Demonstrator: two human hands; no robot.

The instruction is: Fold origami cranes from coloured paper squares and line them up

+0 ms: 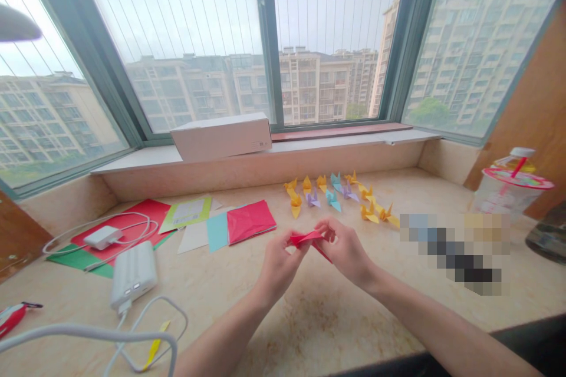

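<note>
Between my two hands, above the marble-patterned counter, is a small piece of folded red paper point(306, 238). My left hand point(283, 259) pinches its left end between thumb and fingers. The right end is gripped by my right hand point(342, 247), and a red point of paper hangs below those fingers. Beyond my hands stand several folded paper cranes point(333, 200) in yellow, blue and purple. To the left of my left hand lies a stack of red paper squares point(251, 221), with light blue paper point(217, 231) partly beneath it.
At left lie red and green sheets, a white charger point(102, 237), a power bank point(134, 274) and looping cables. A white box point(223, 136) sits on the window ledge. At right are a lidded cup with a straw point(508, 191), a dark round object point(548, 238) and a blurred-out area.
</note>
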